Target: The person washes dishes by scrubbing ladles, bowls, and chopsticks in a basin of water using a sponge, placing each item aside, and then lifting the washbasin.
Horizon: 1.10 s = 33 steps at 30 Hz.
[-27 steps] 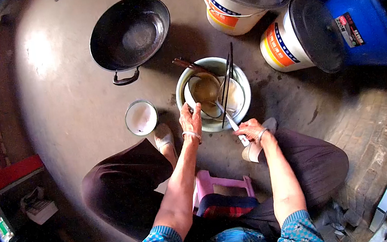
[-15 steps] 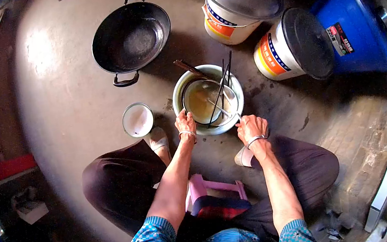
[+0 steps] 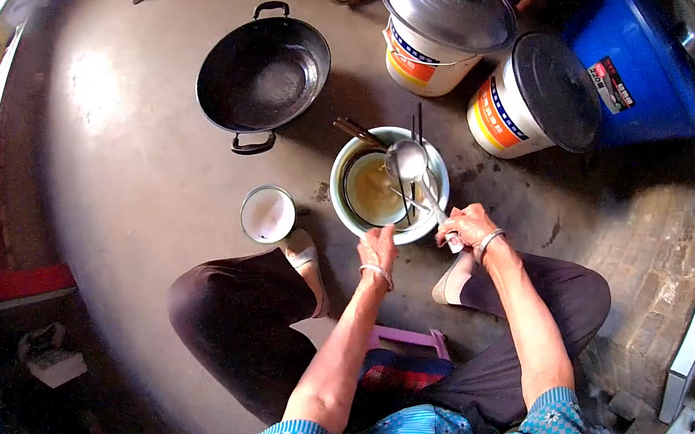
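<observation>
My right hand (image 3: 469, 225) is closed round the handle of a metal ladle (image 3: 406, 161). The ladle's round head is raised over a pale enamel basin (image 3: 341, 209). Cloudy yellowish water (image 3: 374, 186) fills the dark-rimmed vessel inside the basin. Dark chopsticks (image 3: 418, 122) and some brown sticks or handles (image 3: 361, 132) lean on the far rim. Another light, thin utensil lies partly under the ladle. My left hand (image 3: 379, 250) is at the basin's near rim, fingers curled; whatever they pinch is hidden.
A black wok (image 3: 261, 78) sits on the floor at the back. A bowl with whitish contents (image 3: 267, 215) stands by my left foot. To the right are two lidded buckets (image 3: 422, 51) (image 3: 507, 119) and a blue tub (image 3: 648, 77). A pink stool (image 3: 413, 338) is under me.
My right hand has lifted the ladle, whose head now shows above the basin. My left hand has shifted from the basin's left side to its near rim. The view has moved slightly.
</observation>
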Motion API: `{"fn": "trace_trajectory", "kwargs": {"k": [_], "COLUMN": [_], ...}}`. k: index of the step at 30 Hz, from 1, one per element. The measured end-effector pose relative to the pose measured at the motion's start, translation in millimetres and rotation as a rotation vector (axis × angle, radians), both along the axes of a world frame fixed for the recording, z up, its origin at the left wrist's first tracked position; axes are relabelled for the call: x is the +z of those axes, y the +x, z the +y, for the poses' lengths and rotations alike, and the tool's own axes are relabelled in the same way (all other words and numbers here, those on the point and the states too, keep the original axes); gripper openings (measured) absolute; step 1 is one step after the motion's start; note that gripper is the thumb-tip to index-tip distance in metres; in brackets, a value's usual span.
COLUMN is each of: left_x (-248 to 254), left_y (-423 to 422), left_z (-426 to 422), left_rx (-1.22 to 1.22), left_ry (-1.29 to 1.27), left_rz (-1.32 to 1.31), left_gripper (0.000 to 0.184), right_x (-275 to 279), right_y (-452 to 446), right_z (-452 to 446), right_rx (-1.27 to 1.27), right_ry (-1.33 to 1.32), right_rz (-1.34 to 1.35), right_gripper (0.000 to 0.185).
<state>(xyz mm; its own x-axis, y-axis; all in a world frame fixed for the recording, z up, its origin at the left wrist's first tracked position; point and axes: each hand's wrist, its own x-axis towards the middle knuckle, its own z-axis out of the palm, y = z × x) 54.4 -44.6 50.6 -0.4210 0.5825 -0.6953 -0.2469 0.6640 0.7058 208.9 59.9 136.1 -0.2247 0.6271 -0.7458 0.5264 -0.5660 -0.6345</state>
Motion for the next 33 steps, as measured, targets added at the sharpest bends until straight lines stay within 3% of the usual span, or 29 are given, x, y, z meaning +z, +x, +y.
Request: {"fn": "trace_trajectory", "kwargs": {"k": [2,4,6,8,10,16,17,21,22,24,26,28,30,32,33], "left_x": [14,42,40,23,13,19,21,25,24,22,19,14,16,18,18], "left_y": [15,20,26,23,13,4,0,-22,-25,-29,-36,-38,-40,-42,-41], "left_z": [-1,-2,-8,-11,-12,-10,-12,-18,-17,-17,-11,-9,-5,-9,-9], "left_rx": [0.041,-0.006,0.078,0.171,0.137,0.279,0.207,0.187,0.173,0.162,0.112,0.118,0.098,0.063,0.083], "left_ry": [-0.008,-0.008,0.083,0.061,0.007,-0.098,-0.123,-0.169,-0.185,-0.214,-0.238,-0.241,-0.268,-0.234,-0.212], "left_rz": [-0.343,-0.498,-0.723,-0.849,-0.93,-0.801,-0.659,-0.675,-0.644,-0.616,-0.538,-0.52,-0.586,-0.605,-0.632], "left_gripper": [0.045,0.035,0.034,0.021,0.015,0.01,0.011,0.008,0.007,0.008,0.012,0.009,0.007,0.013,0.013], "right_x": [3,-14,-24,-8,-8,-9,-16,-29,-38,-32,-90,-74,-106,-136,-162], "right_y": [-10,-18,-31,-29,-19,1,5,6,-2,-17,-11,-39,-52,-68,-78], "right_z": [-17,-39,-62,-66,-62,-36,-28,0,1,4,17,22,30,37,40], "right_rx": [-0.242,-0.248,-0.425,-0.208,-0.008,-0.026,-0.04,-0.171,-0.316,-0.523,-0.39,-0.478,-0.413,-0.333,-0.281], "right_ry": [-0.256,-0.234,-0.25,-0.238,-0.283,-0.06,-0.029,-0.023,-0.004,0.104,0.123,0.121,0.178,0.28,0.312], "right_rz": [0.173,0.222,0.315,0.157,0.205,0.183,0.178,0.452,0.616,0.392,0.481,0.433,0.494,0.442,0.387], "right_gripper": [0.008,0.006,0.008,0.015,0.018,0.017,0.015,0.006,0.006,0.016,0.019,0.009,0.021,0.005,0.01]}}
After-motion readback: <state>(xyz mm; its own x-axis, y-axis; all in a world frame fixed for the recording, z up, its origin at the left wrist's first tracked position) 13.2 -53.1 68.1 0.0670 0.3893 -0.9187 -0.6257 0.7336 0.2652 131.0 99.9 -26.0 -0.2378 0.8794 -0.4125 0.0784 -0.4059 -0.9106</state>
